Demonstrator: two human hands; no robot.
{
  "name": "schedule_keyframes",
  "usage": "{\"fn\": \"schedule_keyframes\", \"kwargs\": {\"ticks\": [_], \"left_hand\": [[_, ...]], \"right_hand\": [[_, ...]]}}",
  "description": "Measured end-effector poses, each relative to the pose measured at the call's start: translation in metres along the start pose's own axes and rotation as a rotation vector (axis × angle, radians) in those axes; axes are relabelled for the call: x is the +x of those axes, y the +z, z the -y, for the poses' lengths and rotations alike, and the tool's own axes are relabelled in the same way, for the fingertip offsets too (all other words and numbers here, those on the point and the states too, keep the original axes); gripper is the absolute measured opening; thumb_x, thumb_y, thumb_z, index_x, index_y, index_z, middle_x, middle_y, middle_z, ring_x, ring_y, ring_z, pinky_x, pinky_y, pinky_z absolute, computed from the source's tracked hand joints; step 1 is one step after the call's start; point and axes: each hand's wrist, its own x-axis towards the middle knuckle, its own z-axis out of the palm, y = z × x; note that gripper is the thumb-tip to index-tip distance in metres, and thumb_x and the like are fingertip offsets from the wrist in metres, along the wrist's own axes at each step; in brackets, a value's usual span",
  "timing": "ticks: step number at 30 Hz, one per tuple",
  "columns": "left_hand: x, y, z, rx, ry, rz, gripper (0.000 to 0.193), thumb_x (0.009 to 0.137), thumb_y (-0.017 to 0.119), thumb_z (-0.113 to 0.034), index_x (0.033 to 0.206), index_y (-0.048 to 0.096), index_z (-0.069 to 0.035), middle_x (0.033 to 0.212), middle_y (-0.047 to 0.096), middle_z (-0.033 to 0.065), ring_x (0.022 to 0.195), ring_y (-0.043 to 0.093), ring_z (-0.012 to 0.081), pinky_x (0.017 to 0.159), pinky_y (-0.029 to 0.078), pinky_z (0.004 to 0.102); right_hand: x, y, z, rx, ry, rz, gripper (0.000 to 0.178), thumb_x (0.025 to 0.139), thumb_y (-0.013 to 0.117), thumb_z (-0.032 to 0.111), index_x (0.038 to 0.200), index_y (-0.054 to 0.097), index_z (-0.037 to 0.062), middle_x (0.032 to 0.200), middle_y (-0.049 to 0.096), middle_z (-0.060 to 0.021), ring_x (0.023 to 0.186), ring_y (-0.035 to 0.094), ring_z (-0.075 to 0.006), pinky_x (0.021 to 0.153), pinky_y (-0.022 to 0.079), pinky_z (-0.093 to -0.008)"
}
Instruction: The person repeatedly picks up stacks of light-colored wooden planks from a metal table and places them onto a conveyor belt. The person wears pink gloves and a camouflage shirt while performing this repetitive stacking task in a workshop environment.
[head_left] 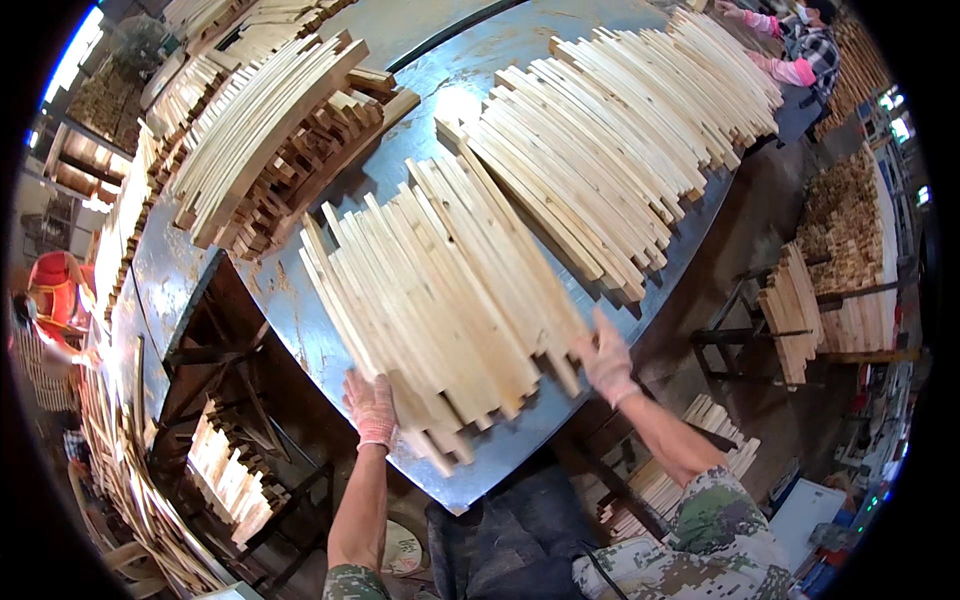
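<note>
A loose batch of pale wooden strips (440,290) lies side by side on the metal tabletop in front of me, with uneven near ends. My left hand (372,408), in a light knit glove, rests against the batch's near left side, its fingers stretched out. At the opposite side is my right hand (604,360), also gloved, its fingers spread against or close beside the outermost strip; exact contact is hard to make out. Neither hand is wrapped round a strip. Beyond, to the right, a wider row of similar strips (610,140) covers the table.
The metal table (470,485) narrows to a corner near me. A stack of strips (290,130) stands at its far left. Wood piles on stands (790,310) are to the right. One co-worker (810,50) is at the far right, another person in red (55,290) at left.
</note>
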Motion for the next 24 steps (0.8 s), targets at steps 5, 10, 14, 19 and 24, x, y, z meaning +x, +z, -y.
{"fn": "schedule_keyframes", "kwargs": {"ticks": [5,10,14,19,24], "left_hand": [[0.021,-0.05,0.022,-0.017,0.005,-0.048,0.054,0.111,0.046,-0.045,0.153,0.056,-0.014,0.173,0.034,0.0256,0.159,0.027,0.0524,0.129,0.019,0.0653],[0.063,-0.052,0.038,0.109,0.116,-0.079,0.073,0.108,0.049,-0.052,0.164,0.045,-0.005,0.171,0.032,0.0315,0.158,0.026,0.053,0.129,0.017,0.0611],[0.059,-0.057,-0.003,-0.184,-0.112,0.037,0.082,0.109,0.043,-0.062,0.168,0.039,-0.005,0.179,0.017,0.0297,0.167,0.007,0.0468,0.135,-0.001,0.0543],[0.032,-0.084,-0.041,-1.236,-0.357,0.06,0.078,0.098,0.076,-0.016,0.166,0.04,-0.004,0.147,0.06,0.0129,0.121,0.063,0.0228,0.1,0.054,0.0361],[0.025,-0.086,-0.017,-1.212,-0.442,0.284,0.064,0.087,0.087,-0.015,0.143,0.058,0.0,0.109,0.073,0.0044,0.087,0.066,0.0134,0.078,0.056,0.0301]], "right_hand": [[0.025,-0.016,0.044,0.025,-0.13,0.297,0.069,0.096,0.075,0.031,0.151,0.057,-0.0055,0.14,0.064,-0.032,0.128,0.064,-0.0448,0.112,0.05,-0.0486],[0.133,0.046,0.054,0.255,-0.311,0.016,0.072,0.1,0.071,0.024,0.159,0.046,-0.008,0.153,0.059,-0.0305,0.144,0.057,-0.0418,0.121,0.045,-0.045],[0.123,0.085,0.077,0.285,-0.197,0.148,0.078,0.099,0.068,0.02,0.164,0.037,-0.0089,0.159,0.054,-0.0273,0.145,0.056,-0.0346,0.121,0.044,-0.0409],[0.108,0.086,0.065,0.798,0.122,0.236,0.08,0.098,0.069,0.017,0.166,0.034,-0.0065,0.154,0.057,-0.0202,0.138,0.057,-0.0283,0.118,0.045,-0.0365],[0.081,0.072,0.072,0.803,0.474,0.461,0.073,0.094,0.075,0.013,0.159,0.045,-0.0045,0.142,0.065,-0.0152,0.129,0.064,-0.0266,0.114,0.051,-0.0406]]}}
